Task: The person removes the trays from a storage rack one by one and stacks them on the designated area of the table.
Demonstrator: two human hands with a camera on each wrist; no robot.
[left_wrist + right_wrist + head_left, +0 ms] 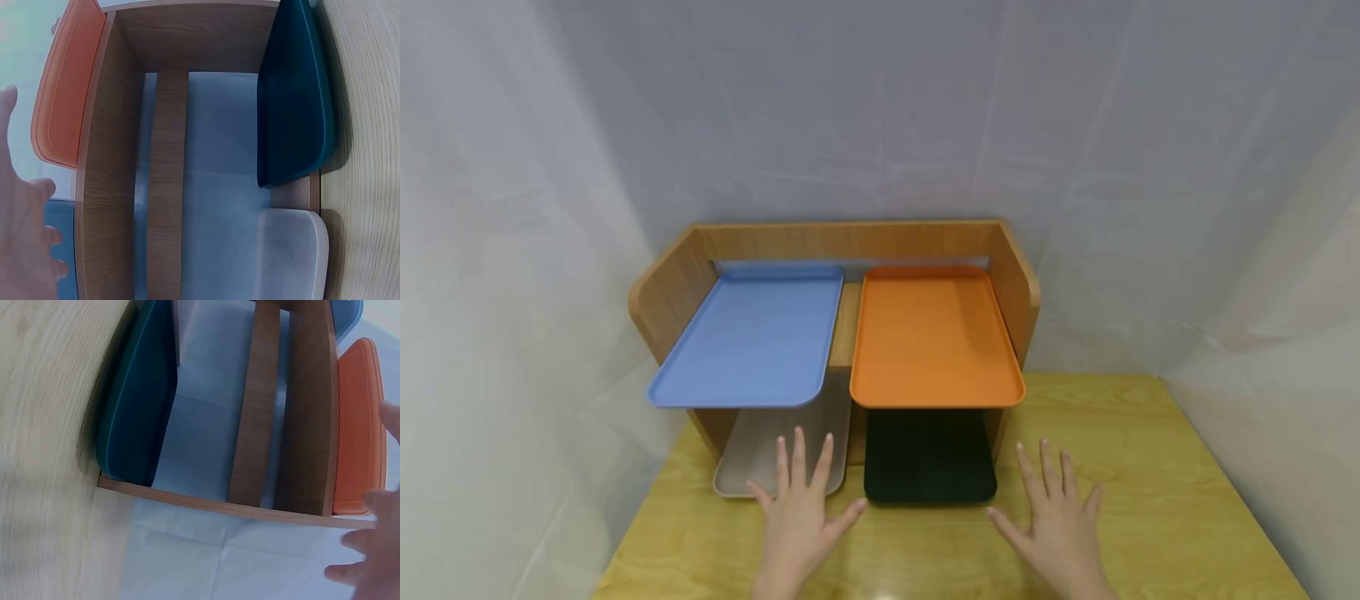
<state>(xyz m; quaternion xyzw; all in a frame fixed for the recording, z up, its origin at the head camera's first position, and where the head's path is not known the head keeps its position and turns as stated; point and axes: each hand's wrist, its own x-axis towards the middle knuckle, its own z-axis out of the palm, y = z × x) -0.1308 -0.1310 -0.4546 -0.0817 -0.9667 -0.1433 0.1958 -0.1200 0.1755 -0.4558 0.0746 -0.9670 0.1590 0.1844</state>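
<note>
Both hands hold nothing and have their fingers spread. My left hand (799,523) is over the front of the table, its fingertips overlapping the beige tray (782,437) in the head view. To the right, my right hand (1058,527) is beside the dark green tray (929,458). On the upper shelf lie a blue tray (748,337) at left and an orange tray (936,337) at right, both jutting past its front. The beige and green trays lie side by side at the lower level. In the right wrist view, blurred fingers (353,540) show near the orange tray (359,431).
A wooden two-level shelf (850,237) with raised sides and back stands on the wooden table (1120,467). A dividing strip (846,321) runs between the upper trays. White sheeting (880,108) hangs behind and at both sides.
</note>
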